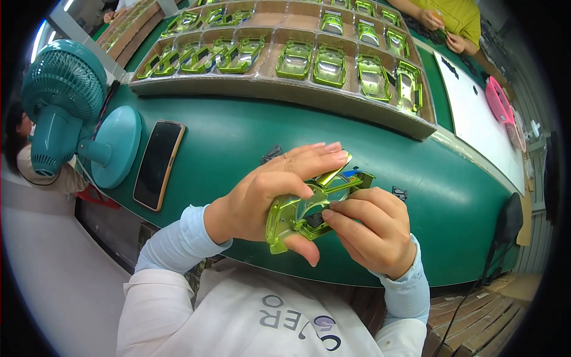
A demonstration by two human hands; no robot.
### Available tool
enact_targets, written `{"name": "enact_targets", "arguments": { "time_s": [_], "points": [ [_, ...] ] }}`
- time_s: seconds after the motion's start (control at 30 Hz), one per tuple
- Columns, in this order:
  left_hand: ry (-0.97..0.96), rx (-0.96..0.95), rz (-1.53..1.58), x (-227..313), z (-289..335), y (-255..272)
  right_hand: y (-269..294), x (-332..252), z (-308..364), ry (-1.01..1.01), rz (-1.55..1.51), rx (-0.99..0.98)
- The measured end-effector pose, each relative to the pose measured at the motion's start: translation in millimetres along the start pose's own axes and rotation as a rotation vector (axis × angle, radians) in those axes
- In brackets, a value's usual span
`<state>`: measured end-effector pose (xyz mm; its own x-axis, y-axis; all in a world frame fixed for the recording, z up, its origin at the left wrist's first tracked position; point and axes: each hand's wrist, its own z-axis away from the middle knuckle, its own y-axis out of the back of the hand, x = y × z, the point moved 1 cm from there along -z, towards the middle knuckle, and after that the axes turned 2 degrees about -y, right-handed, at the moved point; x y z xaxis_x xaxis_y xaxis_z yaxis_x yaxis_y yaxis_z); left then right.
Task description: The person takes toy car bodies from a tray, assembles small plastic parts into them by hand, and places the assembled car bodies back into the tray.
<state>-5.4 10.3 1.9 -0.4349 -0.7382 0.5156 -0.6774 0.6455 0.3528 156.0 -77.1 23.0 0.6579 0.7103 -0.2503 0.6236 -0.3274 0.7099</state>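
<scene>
My left hand (262, 184) is wrapped round a shiny lime-green toy car body shell (279, 226), its thumb under the near end and its fingers over the far side. The shell is tilted above the table, with its hollow and clear window part showing. At its inner edge, the fingertips of my right hand (375, 229) are pinched together on a small black plastic part (313, 221), partly hidden by the fingers. A small black piece (272, 153) lies on the table beyond my left hand, and another black piece (399, 193) lies beyond my right.
A divided carton (267, 89) of green car shells spans the far side of the green table (220, 149). On the left stand a teal fan (65, 89) and a phone (158, 165). At right lie a white board (476, 113) and pink basket (498, 100). A co-worker's hands (443, 30) work far right.
</scene>
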Motion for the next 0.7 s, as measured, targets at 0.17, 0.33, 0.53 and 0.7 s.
{"name": "enact_targets", "arguments": {
  "time_s": [0.17,0.33,0.53,0.7],
  "points": [
    [0.004,-0.006,-0.033,3.6,1.6,1.8,-4.1,-0.5,-0.2,0.055,-0.06,0.017],
    [-0.012,-0.02,-0.052,5.6,-0.1,4.4,-2.0,-1.4,-1.5,0.029,-0.117,-0.026],
    [-0.016,-0.008,-0.102,1.5,1.7,6.4,-0.8,6.0,-4.5,-0.164,-0.447,-0.207],
    [0.002,0.069,-0.065,-4.9,4.1,3.4,-11.3,-0.9,-4.4,-0.258,-0.441,-0.163]
  ]
}}
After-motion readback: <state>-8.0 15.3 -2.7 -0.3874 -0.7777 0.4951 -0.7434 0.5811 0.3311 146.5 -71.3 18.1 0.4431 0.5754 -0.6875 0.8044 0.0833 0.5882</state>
